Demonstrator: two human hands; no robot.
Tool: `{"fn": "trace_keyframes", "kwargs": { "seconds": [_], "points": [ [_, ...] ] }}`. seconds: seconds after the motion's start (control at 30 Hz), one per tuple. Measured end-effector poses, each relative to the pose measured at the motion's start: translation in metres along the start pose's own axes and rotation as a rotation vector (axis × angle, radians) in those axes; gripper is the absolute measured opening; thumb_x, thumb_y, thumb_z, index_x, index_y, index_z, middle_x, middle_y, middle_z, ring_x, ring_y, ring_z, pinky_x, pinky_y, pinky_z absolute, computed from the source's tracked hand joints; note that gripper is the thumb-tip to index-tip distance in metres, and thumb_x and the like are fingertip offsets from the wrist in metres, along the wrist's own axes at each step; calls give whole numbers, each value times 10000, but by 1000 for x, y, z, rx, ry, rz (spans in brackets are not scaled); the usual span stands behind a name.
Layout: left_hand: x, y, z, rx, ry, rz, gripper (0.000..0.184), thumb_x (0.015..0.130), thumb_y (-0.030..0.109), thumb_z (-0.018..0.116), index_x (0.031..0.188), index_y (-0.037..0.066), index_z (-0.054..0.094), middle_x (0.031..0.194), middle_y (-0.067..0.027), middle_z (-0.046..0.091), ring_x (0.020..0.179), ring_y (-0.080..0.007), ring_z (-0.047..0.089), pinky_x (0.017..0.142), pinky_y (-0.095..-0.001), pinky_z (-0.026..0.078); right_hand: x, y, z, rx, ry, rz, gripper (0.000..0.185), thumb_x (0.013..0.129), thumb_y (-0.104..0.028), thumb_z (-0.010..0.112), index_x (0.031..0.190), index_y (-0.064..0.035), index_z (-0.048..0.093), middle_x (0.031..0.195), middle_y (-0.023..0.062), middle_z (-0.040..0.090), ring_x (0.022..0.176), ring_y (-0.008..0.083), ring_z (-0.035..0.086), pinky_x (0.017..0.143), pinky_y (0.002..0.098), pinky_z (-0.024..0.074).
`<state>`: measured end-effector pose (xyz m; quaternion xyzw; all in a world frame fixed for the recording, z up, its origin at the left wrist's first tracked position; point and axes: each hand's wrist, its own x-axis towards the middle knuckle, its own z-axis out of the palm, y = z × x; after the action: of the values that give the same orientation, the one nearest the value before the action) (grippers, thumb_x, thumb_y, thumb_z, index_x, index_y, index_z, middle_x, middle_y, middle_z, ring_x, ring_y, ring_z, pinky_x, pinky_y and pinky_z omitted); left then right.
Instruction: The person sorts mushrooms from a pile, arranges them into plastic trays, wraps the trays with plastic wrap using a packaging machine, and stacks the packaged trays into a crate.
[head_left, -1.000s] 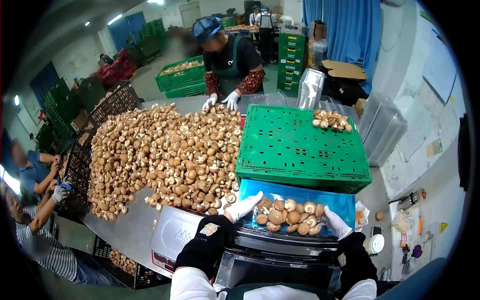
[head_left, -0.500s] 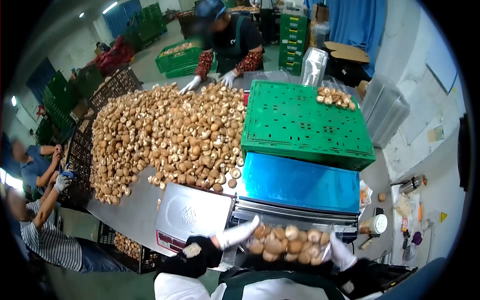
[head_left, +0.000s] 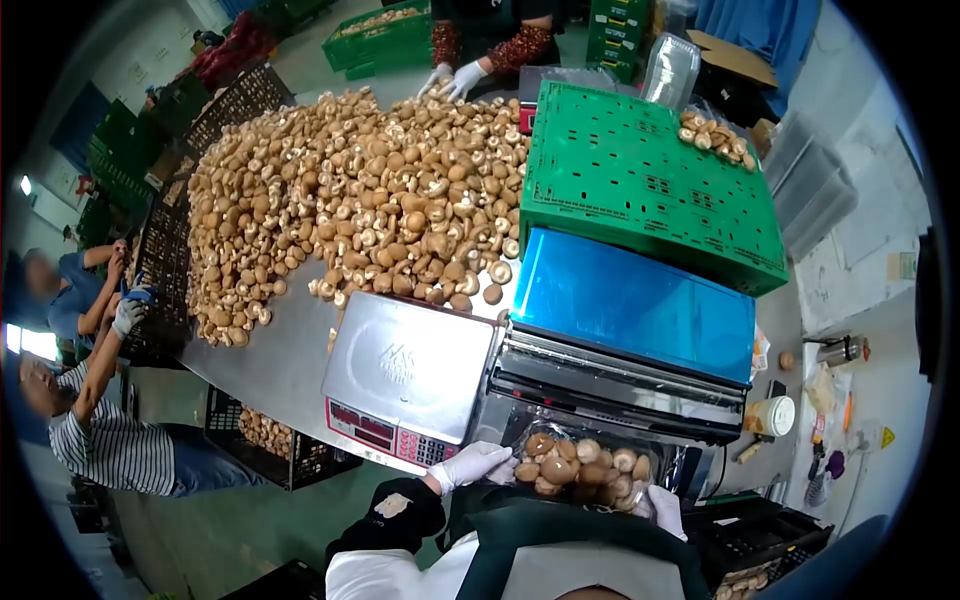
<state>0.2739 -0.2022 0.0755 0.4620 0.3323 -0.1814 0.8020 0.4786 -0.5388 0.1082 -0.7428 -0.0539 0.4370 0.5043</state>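
A clear plastic pack of shiitake mushrooms is held level in front of my body, at the near edge of the wrapping machine with the blue cover. My left hand, in a white glove, grips the left end of the pack. At its right end, my right hand, also white-gloved, is closed on the plastic; some of its fingers are hidden. Left of the machine stands a silver weighing scale with a red display panel, close to my left hand.
Loose shiitake mushrooms form a wide heap on the metal table. A green crate stands behind the machine, with another mushroom pack on top. Across the table a co-worker's gloved hands touch the heap. Two people are at the left.
The pack has come down and closer to my body, off the machine's front, still between both hands. My view has tilted downward. The far co-worker's hands have drawn together.
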Motion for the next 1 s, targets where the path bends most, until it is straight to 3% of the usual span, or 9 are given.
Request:
{"fn": "trace_keyframes", "kwargs": {
  "seconds": [0.03, 0.07, 0.3, 0.43, 0.5, 0.57, 0.63, 0.7, 1.0],
  "points": [
    [-8, -1, 2, -63, -8, -10, 314, 969, 248, 463, 1036, -19, 615, 851, -41, 647, 686, -102, 604, 655, -223, 494, -4, -2, 2, -419, 0, -293, 212, 930, -167, 522, 945, 20, 621, 776, 91, 640, 704, 181, 631, 637, 267, 503],
    [-10, -5, 3, -60, -10, -16, 314, 969, 248, 463, 1036, -19, 615, 851, -41, 647, 686, -102, 604, 655, -223, 494, -10, -3, 10, -39, 159, -16, 203, 920, -141, 532, 844, 25, 623, 664, 69, 597, 604, 137, 586, 561, 244, 462],
    [-36, 7, 31, -127, 476, 276, 260, 967, 223, 454, 818, 58, 588, 692, 12, 571, 496, -42, 449, 425, -193, 394, -13, 5, 4, 357, 384, -77, 360, 953, -293, 487, 731, -20, 564, 506, 9, 495, 387, 88, 443, 368, 224, 360],
    [-72, -24, 7, -29, 632, 52, 273, 916, 199, 501, 710, 58, 610, 625, -8, 552, 488, -76, 461, 437, -212, 391, -43, 24, -12, 548, 380, 224, 364, 937, -333, 514, 725, -41, 568, 490, -42, 416, 365, 46, 362, 317, 185, 289],
    [-67, -86, -4, -6, 515, -102, 237, 887, 204, 523, 751, 52, 643, 667, -32, 591, 565, -101, 512, 510, -256, 426, -42, 68, -9, 313, 387, 409, 322, 916, -297, 540, 705, -54, 566, 493, -59, 352, 377, 54, 301, 344, 204, 267],
    [-44, -100, 23, 129, 452, -206, 208, 864, 197, 542, 806, 44, 670, 727, -58, 624, 646, -132, 551, 600, -301, 463, -31, 109, 9, 431, 264, 379, 262, 887, -258, 575, 727, -52, 597, 537, -48, 443, 439, 56, 410, 400, 210, 332],
    [-1, -133, 7, 377, 155, 47, 223, 852, 235, 556, 910, 51, 667, 843, -61, 640, 728, -171, 570, 655, -315, 471, 14, 229, 16, 107, 42, -81, 230, 859, -252, 612, 777, -38, 625, 640, -16, 564, 542, 63, 523, 482, 201, 411],
    [46, -183, 1, 371, -77, 474, 215, 857, 276, 563, 869, 78, 646, 822, -44, 614, 720, -150, 558, 689, -305, 468, 32, 190, 45, 26, -115, -2, 226, 856, -251, 617, 783, -37, 628, 660, -11, 575, 559, 65, 535, 494, 200, 418],
    [-10, -25, 85, 42, -633, 402, 150, 917, 223, 522, 915, 79, 562, 858, -36, 568, 779, -122, 550, 748, -265, 453, 1, 24, 98, 238, -886, -124, 214, 843, -247, 638, 810, -35, 640, 751, 14, 629, 635, 71, 586, 546, 196, 451]
  ]
}}
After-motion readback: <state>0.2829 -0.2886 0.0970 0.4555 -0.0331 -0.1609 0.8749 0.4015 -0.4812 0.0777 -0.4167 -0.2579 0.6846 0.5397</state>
